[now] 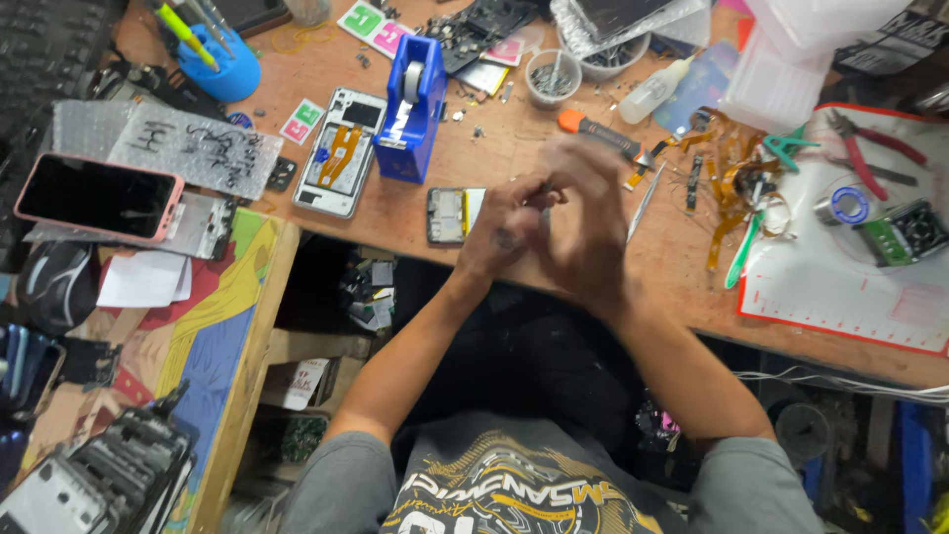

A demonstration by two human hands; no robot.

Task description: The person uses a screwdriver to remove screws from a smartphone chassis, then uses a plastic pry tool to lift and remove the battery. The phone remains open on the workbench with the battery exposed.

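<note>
Both hands, left hand and right hand, are pressed together over the wooden table, pinching something small, blurred beyond identification. They hover just right of a small opened phone frame; a blue tape dispenser stands beyond that frame.

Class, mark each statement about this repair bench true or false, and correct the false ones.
1. Both hands, left hand and right hand, meet above the wooden bench edge. True.
2. The blue tape dispenser lies on the floor. False: it stands on the bench.
3. The pink-cased phone shows a dark screen. True.
4. The red-handled pliers rest in the blue cup. False: they lie on the white mat.
</note>
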